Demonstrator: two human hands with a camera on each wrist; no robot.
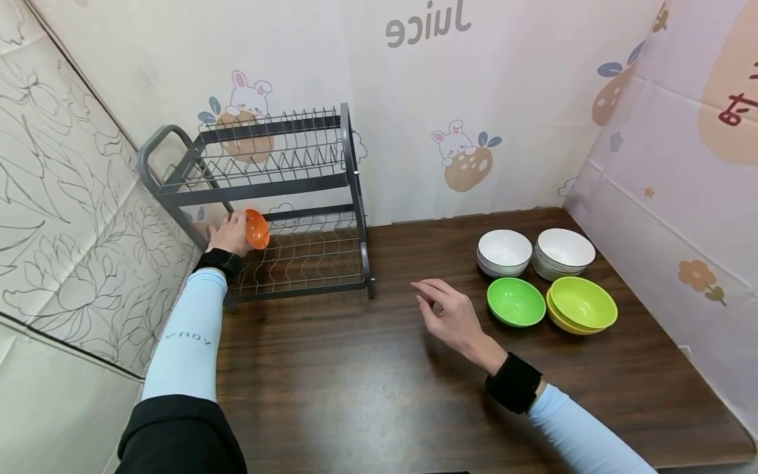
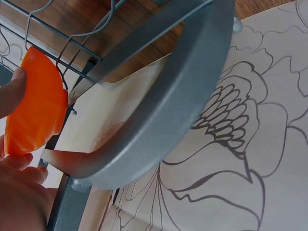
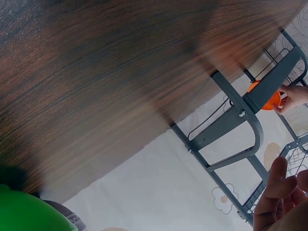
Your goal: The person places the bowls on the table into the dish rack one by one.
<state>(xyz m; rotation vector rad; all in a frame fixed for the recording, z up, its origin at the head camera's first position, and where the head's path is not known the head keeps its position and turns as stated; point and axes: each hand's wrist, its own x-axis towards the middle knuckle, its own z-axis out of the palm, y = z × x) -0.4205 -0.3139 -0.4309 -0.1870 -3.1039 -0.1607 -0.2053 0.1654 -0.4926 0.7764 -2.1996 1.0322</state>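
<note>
My left hand [image 1: 229, 234] pinches an orange bowl [image 1: 257, 230] by its edge, at the left end of the dark grey dish rack [image 1: 260, 192], over the lower tier. In the left wrist view the thumb lies on one side of the bowl [image 2: 37, 103] and fingers on the other, with the bowl tipped on its side by the wires. My right hand [image 1: 453, 316] hovers over the brown table, fingers loosely bent and holding nothing. Nearest to it is a green bowl [image 1: 516, 302].
Right of the right hand stand two stacks of white bowls [image 1: 505, 250] and a yellow-green bowl [image 1: 583, 303] on a yellow one [image 1: 565, 322]. Patterned sheets [image 1: 408, 99] close off the back and both sides of the table [image 1: 331, 395].
</note>
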